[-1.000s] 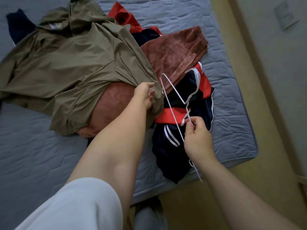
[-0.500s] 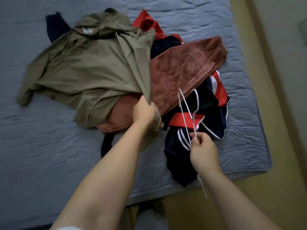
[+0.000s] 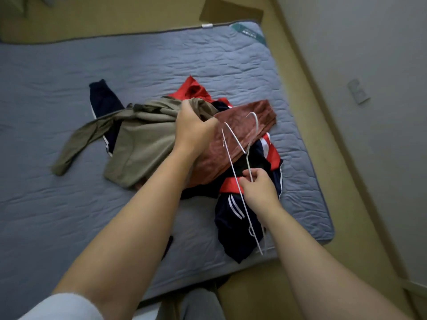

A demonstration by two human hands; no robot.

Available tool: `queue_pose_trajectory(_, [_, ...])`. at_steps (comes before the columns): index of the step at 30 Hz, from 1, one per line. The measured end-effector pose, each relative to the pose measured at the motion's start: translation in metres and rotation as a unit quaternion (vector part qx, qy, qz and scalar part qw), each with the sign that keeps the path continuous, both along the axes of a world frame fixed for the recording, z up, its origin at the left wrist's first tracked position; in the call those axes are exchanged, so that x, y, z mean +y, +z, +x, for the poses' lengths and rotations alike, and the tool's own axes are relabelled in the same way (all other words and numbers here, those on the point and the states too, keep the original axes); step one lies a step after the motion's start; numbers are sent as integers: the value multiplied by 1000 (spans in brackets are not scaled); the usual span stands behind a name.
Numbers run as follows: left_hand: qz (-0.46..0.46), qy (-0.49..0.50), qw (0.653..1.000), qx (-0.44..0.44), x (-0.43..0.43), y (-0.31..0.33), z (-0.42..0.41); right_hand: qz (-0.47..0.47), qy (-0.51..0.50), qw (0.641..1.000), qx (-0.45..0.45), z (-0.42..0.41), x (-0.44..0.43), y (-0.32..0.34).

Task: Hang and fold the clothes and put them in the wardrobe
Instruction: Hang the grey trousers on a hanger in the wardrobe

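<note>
A pile of clothes lies on the grey-blue mattress [image 3: 69, 215]. On top is an olive-green shirt [image 3: 141, 144], bunched and lifted at its upper part, one sleeve trailing to the left. My left hand [image 3: 194, 128] grips its fabric near the top of the pile. My right hand [image 3: 258, 188] pinches a white wire hanger [image 3: 238, 144], whose hook points up and away over a rust-brown velvet garment [image 3: 240, 132]. Under these lie a navy and red striped garment [image 3: 233, 218] and a red piece [image 3: 194, 91].
The mattress lies on a yellowish floor [image 3: 307, 285]. A wall with a socket plate [image 3: 358, 91] runs along the right. A cardboard piece [image 3: 231, 10] lies beyond the mattress's far edge. My grey trouser leg [image 3: 198, 303] is at the near edge.
My left hand has gathered the olive shirt and pulled it up from the lower edge towards the top of the pile. The hanger has tilted upward. The view has pulled back.
</note>
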State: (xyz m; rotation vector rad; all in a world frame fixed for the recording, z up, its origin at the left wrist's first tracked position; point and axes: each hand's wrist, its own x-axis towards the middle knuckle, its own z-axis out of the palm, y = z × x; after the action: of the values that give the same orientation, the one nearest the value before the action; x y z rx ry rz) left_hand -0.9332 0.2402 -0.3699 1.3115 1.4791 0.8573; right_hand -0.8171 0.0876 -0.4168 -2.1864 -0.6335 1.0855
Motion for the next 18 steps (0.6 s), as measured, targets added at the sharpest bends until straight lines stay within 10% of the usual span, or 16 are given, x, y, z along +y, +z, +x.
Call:
queue_pose_trajectory(9, [26, -176, 965, -190, -18, 132, 51, 15, -75, 997, 29, 26, -21, 58])
queue_pose_trajectory(18, [-260, -333, 777, -467, -52, 186, 74, 37, -100, 993, -51, 59, -43, 75])
